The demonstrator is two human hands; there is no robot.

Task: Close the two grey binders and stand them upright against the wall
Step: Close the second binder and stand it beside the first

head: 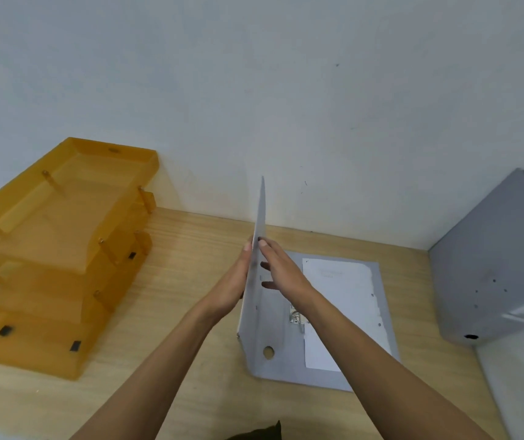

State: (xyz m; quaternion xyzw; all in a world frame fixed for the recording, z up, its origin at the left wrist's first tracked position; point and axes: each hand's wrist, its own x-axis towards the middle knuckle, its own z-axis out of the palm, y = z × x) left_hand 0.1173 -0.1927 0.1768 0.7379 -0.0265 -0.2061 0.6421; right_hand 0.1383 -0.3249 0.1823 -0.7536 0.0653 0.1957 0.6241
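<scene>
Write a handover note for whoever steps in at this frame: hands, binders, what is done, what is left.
Left hand and right hand pinch the raised cover of the open binder, one on each side. It lies on the desk, paper inside, cover about vertical. The second binder is closed, leaning in the right corner.
Left: fold the cover shut, stand that binder against the wall.

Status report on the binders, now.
Both hands, left hand and right hand, gripping raised cover of open binder. Second binder closed, upright by wall. Nothing obstructing.
</scene>
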